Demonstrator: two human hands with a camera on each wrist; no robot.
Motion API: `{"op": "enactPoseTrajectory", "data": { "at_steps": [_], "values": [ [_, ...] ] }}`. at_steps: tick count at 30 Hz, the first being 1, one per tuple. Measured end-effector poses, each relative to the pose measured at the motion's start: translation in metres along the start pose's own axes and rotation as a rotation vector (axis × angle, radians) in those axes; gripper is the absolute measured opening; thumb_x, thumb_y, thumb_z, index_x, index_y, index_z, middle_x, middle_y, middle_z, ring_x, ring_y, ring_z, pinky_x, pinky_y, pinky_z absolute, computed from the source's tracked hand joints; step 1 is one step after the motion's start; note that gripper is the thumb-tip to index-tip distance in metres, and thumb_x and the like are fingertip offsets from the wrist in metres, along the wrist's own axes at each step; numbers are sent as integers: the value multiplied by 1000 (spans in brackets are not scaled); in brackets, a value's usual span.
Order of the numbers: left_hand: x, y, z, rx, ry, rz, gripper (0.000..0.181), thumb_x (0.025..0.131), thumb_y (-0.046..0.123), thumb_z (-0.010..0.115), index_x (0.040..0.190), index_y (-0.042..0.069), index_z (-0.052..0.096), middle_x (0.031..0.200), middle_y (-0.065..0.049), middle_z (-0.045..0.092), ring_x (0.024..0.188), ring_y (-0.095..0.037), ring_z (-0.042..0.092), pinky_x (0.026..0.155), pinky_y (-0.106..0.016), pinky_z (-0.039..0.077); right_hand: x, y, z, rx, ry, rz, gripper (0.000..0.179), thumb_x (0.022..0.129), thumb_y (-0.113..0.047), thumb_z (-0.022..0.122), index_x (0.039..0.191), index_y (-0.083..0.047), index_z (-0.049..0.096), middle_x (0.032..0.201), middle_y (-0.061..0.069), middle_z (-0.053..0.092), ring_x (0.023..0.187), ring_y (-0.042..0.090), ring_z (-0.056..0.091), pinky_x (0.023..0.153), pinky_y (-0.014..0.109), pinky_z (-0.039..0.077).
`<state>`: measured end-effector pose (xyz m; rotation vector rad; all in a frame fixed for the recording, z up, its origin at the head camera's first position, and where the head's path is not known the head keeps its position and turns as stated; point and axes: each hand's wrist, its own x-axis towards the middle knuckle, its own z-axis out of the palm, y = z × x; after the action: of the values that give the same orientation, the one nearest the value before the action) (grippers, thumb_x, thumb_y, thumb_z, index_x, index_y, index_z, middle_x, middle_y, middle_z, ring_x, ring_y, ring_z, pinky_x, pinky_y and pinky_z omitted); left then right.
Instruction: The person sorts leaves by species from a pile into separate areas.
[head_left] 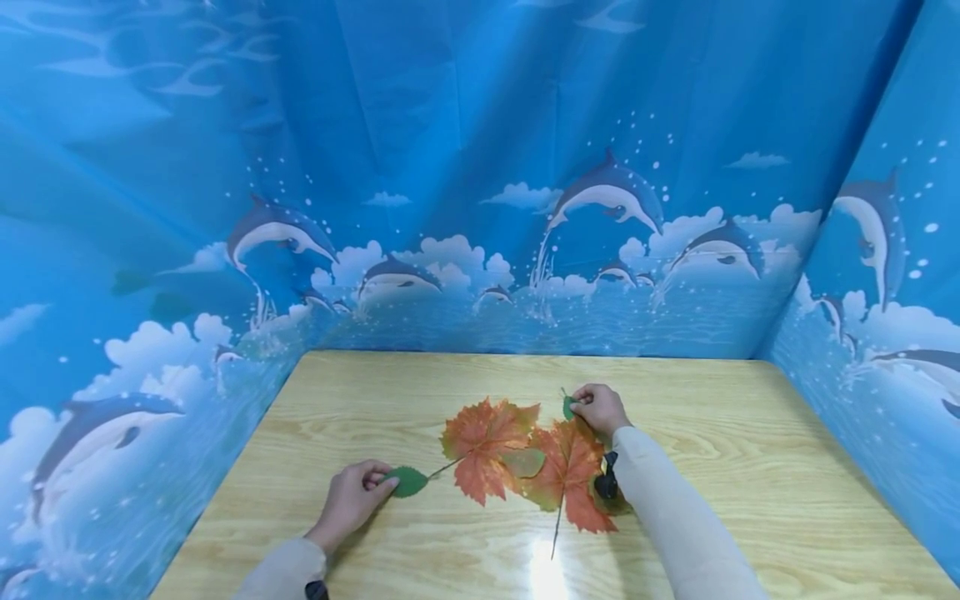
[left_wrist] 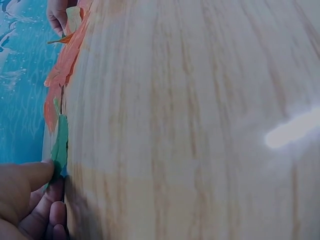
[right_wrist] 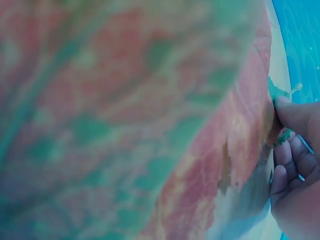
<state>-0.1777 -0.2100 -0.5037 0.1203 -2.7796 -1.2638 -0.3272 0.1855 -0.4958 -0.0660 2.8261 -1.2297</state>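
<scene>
Left hand (left_wrist: 19,194) pinching green leaf (left_wrist: 60,145), orange leaves (left_wrist: 65,64) beyond, wood-grain table (left_wrist: 165,125)

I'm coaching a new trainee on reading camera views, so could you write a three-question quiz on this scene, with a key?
1. What does the left hand pinch?
2. True or false: in the head view, the right hand is nearer the far edge of the table than the left hand.
3. Fill in: the blue backdrop shows leaping ____.

Key:
1. A green leaf.
2. True.
3. Dolphins.
</scene>
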Motion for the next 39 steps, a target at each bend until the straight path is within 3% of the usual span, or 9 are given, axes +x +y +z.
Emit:
{"op": "enactPoseTrajectory", "data": {
  "at_steps": [17,25,34,39],
  "values": [
    [1,-1,1,3,1,-1,18,83,10,74,98,1,70,77,2,66,68,-9,55,59,-19,44,-3,-3,-2,41,20,6,12,90,-7,65,98,2,67,89,13,64,80,24,60,73,39,51],
    [2,-2,1,8,-13,-11,18,83,10,73,98,1,69,76,3,64,68,-9,55,59,-19,45,3,-2,-7,138,24,-10,13,93,-7,61,101,2,66,91,14,63,81,24,59,68,34,50],
    [3,-3,1,23,-21,-13,19,83,11,73,99,2,70,78,3,65,70,-9,55,60,-20,45,-1,-13,-48,140,94,-18,21,96,-12,57,111,2,63,109,20,62,101,32,57,80,41,50],
    [2,-2,0,31,-19,-13,19,83,12,73,100,2,69,79,3,66,70,-9,55,61,-20,45,-10,1,-76,150,130,10,25,96,-14,58,114,3,62,111,20,62,101,32,58,79,38,51]
  ]
}}
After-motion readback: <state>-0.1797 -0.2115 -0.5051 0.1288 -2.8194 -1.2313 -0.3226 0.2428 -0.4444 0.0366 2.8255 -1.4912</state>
